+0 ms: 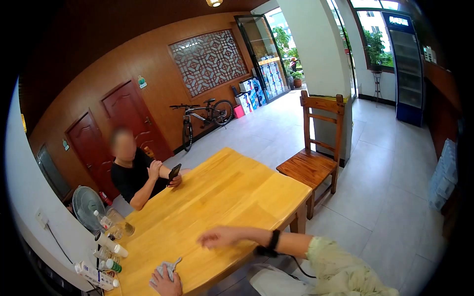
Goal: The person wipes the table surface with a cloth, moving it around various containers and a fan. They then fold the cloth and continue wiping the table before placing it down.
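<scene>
My left hand is at the near edge of the wooden table, its fingers on a crumpled grey cloth that sticks out past them. Farther right, my right hand hovers over or just touches the tabletop, smeared by motion. I cannot make out its fingers well, and no object shows in it. A black strap with a cable circles my right wrist.
Bottles, cups and a milk carton crowd the table's left end, beside a fan. Across the table sits a person with a phone. A wooden chair stands at the right end. Beyond are a bicycle and a pillar.
</scene>
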Action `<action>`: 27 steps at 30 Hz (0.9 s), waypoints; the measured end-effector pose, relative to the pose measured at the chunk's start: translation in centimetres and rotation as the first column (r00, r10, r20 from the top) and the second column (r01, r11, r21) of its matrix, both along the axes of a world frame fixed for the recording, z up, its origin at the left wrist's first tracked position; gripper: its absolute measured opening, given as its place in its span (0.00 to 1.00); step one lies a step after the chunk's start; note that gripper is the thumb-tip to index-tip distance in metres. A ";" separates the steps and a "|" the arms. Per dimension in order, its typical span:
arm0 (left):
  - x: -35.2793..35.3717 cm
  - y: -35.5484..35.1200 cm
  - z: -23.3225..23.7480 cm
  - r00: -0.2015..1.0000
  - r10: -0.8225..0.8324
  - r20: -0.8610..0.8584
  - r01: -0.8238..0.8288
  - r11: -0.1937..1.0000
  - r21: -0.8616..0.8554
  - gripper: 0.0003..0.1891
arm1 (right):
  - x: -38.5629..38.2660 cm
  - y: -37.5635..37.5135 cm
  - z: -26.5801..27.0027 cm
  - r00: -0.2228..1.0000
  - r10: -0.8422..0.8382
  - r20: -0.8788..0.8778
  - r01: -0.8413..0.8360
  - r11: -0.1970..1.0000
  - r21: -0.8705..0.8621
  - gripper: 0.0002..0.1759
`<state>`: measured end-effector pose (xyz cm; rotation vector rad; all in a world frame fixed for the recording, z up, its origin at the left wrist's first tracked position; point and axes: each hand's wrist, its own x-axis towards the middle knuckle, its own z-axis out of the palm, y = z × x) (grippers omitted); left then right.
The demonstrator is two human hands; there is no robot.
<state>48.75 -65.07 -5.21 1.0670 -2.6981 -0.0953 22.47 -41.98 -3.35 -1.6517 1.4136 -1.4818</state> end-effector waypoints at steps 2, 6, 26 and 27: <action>-0.3 -0.2 -0.4 1.000 0.007 -0.016 -0.008 1.000 -0.019 0.34 | 5.0 5.2 -1.2 0.974 0.224 0.024 -0.225 0.972 0.064 0.25; -0.3 -0.7 -1.0 1.000 0.000 0.002 0.000 0.999 -0.052 0.33 | 7.9 13.0 -10.7 0.826 0.340 0.450 -0.529 0.744 0.409 0.22; -1.3 -0.1 -0.7 0.999 0.002 -0.039 -0.003 1.000 -0.019 0.33 | 6.9 19.7 -49.2 0.442 -0.636 0.633 -0.387 0.501 0.774 0.32; -1.3 -0.1 -0.7 1.000 -0.002 -0.028 0.001 1.000 -0.019 0.33 | 7.5 19.9 -49.4 0.219 -0.563 0.797 -0.494 0.641 0.588 0.39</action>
